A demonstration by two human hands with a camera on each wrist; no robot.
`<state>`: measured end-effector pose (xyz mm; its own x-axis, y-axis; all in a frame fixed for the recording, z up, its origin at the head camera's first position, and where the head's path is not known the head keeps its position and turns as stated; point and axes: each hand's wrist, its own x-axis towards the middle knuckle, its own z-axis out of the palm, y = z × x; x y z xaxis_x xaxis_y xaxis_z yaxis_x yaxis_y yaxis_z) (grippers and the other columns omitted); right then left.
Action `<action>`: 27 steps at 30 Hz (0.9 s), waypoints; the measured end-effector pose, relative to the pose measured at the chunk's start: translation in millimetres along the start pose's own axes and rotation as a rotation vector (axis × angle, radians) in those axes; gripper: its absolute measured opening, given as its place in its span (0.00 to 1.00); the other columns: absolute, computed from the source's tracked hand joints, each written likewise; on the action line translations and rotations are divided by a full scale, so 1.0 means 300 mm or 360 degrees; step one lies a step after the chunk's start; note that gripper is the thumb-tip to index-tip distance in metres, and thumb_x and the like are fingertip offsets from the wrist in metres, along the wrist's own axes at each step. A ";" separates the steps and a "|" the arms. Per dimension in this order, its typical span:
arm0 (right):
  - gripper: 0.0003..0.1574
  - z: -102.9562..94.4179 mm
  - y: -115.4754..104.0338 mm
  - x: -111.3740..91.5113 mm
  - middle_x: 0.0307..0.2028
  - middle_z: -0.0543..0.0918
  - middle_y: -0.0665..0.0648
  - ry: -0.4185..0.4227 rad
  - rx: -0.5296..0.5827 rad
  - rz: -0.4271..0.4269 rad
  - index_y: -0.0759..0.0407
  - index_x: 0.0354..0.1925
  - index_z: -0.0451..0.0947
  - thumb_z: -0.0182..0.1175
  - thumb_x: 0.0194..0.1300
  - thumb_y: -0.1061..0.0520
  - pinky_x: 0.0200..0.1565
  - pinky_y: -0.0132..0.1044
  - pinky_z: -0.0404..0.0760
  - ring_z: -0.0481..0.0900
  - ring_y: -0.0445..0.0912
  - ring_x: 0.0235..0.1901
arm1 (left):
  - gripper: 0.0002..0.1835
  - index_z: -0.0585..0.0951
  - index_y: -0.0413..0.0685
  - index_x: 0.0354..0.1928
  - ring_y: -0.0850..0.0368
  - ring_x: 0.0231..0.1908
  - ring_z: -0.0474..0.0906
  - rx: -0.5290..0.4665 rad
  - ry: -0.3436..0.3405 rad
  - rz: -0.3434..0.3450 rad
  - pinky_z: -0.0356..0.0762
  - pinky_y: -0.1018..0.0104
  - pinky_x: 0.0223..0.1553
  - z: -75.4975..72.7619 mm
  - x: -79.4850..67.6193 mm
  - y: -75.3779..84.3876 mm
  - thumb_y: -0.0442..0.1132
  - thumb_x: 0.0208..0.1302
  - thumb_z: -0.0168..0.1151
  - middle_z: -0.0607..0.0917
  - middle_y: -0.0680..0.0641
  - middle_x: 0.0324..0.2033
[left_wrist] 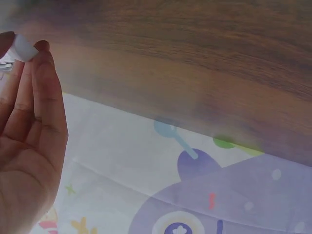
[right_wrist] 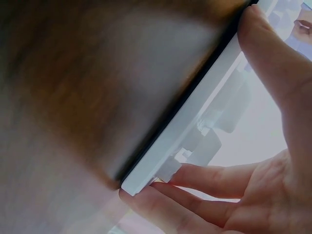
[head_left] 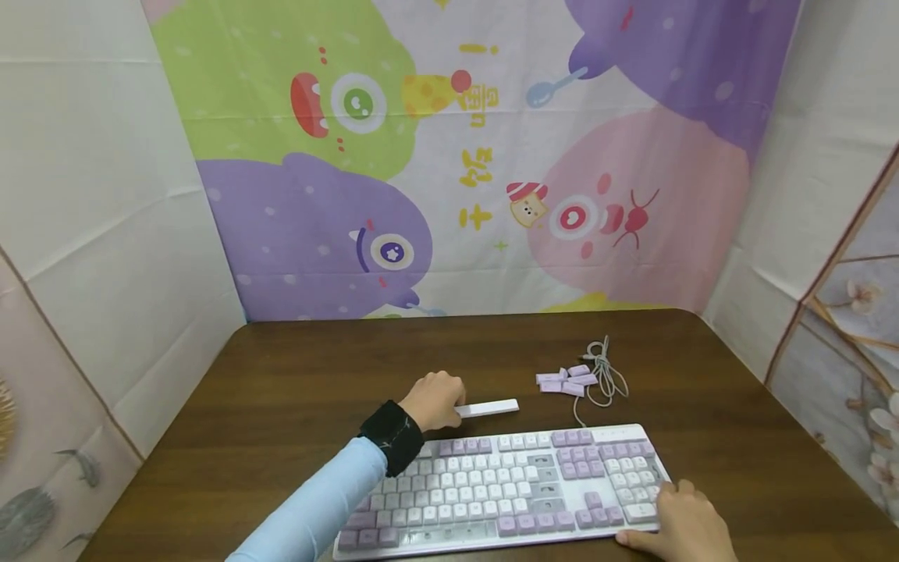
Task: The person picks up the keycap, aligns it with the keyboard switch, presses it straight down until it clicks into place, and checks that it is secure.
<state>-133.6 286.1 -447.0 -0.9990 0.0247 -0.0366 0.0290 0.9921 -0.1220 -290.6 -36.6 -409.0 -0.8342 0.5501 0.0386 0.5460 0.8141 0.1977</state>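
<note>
My left hand (head_left: 434, 400) is over the keyboard's back edge and pinches one end of a long white spacebar keycap (head_left: 489, 408). In the left wrist view, the white keycap end (left_wrist: 24, 48) sits between thumb and fingertips. Below lies a white-and-lilac keyboard (head_left: 576, 493), slightly slanted. Bare switch plate (head_left: 453, 534) shows along its front row, and more grey gaps (head_left: 546, 490) sit right of the letter keys. At the right end my right hand (head_left: 691, 521) grips the keyboard, thumb at the front corner. The right wrist view shows fingers (right_wrist: 209, 180) bent around its side edge.
Behind the keyboard, several loose lilac keycaps (head_left: 565, 380) lie in a small pile on the brown table (head_left: 337, 367). A coiled grey cable (head_left: 604, 373) lies beside them and runs to the keyboard's back. A cartoon-printed curtain (head_left: 477, 273) hangs behind the table.
</note>
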 end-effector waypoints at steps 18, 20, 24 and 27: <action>0.66 -0.002 0.014 0.005 0.27 0.72 0.63 -0.0083 -0.0018 0.0027 0.78 0.34 0.72 0.61 0.27 0.17 0.27 0.51 0.74 0.73 0.52 0.27 | 0.05 0.84 0.51 0.26 0.67 0.20 0.66 0.0044 0.0002 0.0293 0.65 0.74 0.22 -0.041 -0.183 0.069 0.35 0.43 0.68 0.82 0.56 0.22; 0.64 -0.001 0.010 0.005 0.27 0.72 0.64 -0.0063 -0.0013 0.0014 0.78 0.34 0.73 0.62 0.27 0.18 0.27 0.51 0.74 0.73 0.53 0.27 | 0.05 0.84 0.51 0.26 0.67 0.20 0.66 0.0060 0.0026 0.0292 0.64 0.74 0.21 -0.044 -0.201 0.064 0.35 0.42 0.67 0.83 0.56 0.22; 0.61 -0.002 0.001 0.008 0.27 0.73 0.64 -0.0041 -0.0005 0.0007 0.77 0.33 0.73 0.65 0.28 0.20 0.27 0.51 0.74 0.74 0.53 0.27 | 0.07 0.85 0.52 0.26 0.66 0.21 0.73 0.0087 0.0080 0.0281 0.69 0.72 0.22 -0.055 -0.233 0.053 0.36 0.40 0.68 0.85 0.56 0.23; 0.64 0.002 -0.003 0.009 0.27 0.72 0.64 -0.0065 -0.0013 0.0013 0.78 0.34 0.73 0.62 0.27 0.18 0.27 0.51 0.74 0.74 0.53 0.28 | 0.07 0.85 0.51 0.26 0.64 0.22 0.77 0.0081 0.0110 0.0266 0.72 0.71 0.23 -0.066 -0.259 0.048 0.36 0.39 0.68 0.86 0.55 0.24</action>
<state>-136.3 285.4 -447.7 -0.9965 0.0277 -0.0783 0.0365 0.9929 -0.1132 -219.6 -71.2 -389.9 -0.7339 0.6659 0.1345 0.6793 0.7217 0.1334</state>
